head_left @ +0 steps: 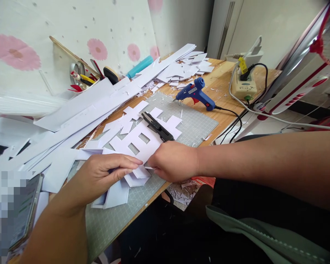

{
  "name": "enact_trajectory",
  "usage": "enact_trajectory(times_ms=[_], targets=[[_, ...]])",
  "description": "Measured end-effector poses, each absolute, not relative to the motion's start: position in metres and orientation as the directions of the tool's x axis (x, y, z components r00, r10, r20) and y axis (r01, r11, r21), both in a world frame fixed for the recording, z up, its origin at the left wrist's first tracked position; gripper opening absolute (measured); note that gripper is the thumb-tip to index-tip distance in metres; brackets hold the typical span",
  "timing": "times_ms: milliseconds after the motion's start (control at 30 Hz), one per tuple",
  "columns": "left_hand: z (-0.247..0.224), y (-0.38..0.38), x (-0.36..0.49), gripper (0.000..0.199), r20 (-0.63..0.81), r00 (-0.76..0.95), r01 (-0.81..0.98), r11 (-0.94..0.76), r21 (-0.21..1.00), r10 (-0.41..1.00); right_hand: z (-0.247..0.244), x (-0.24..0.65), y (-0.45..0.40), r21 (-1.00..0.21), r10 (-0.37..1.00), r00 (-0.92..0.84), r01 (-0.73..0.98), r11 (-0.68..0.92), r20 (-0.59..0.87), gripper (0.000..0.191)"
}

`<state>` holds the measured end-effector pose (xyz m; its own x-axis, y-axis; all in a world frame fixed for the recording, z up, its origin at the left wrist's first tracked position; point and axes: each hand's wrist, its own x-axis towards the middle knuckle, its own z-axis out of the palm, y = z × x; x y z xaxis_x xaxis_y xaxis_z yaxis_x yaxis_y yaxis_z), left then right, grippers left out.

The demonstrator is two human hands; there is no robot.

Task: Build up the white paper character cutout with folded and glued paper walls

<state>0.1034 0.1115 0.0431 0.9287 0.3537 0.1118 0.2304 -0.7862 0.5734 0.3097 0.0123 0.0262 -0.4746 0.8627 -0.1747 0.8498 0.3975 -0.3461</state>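
Observation:
My left hand (111, 170) reaches in from the lower left, its thumb and fingers closed together at the edge of a cut white board piece (126, 135) with small rectangular openings. Close by on the right, my right hand (174, 161) is curled into a fist, its fingertips low over the same board. Out of the far side of that fist juts a black utility knife (156, 126), angled up and left above the board. Folded white pieces (118, 196) lie below my left hand. The fingers of my right hand are partly hidden.
A grey cutting mat (200, 119) covers part of the wooden table. On it lies a blue hot glue gun (198, 93), its cord running right. Long white strips (99, 110) and scraps (181, 71) fill the back. A power strip (243, 86) and a phone (27, 209) are at the sides.

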Motion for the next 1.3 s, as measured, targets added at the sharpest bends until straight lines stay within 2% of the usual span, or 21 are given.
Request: enact_trajectory(times_ms=[367, 733, 1100, 1200, 1300], targets=[[0.043, 0.110, 0.105, 0.017, 0.111, 0.924, 0.242, -0.787, 0.568, 0.365, 0.032, 0.318, 0.001, -0.396, 0.814, -0.537, 0.812, 0.429, -0.220, 0.020], [0.041, 0.112, 0.101, 0.016, 0.049, 0.904, 0.332, -0.767, 0.548, 0.426, 0.033, 0.316, 0.010, -0.338, 0.925, -0.335, 0.904, 0.262, -0.178, 0.023], [0.040, 0.111, 0.102, 0.022, 0.031, 0.887, 0.374, -0.754, 0.540, 0.461, 0.027, 0.312, 0.014, -0.407, 0.900, -0.409, 0.856, 0.319, -0.154, 0.023], [0.041, 0.111, 0.102, 0.021, 0.025, 0.886, 0.377, -0.753, 0.539, 0.462, 0.032, 0.320, 0.015, -0.454, 0.845, -0.498, 0.810, 0.372, -0.195, 0.020], [0.042, 0.111, 0.103, 0.019, 0.035, 0.895, 0.356, -0.762, 0.541, 0.444, 0.038, 0.325, 0.016, -0.425, 0.840, -0.489, 0.829, 0.363, -0.237, 0.021]])
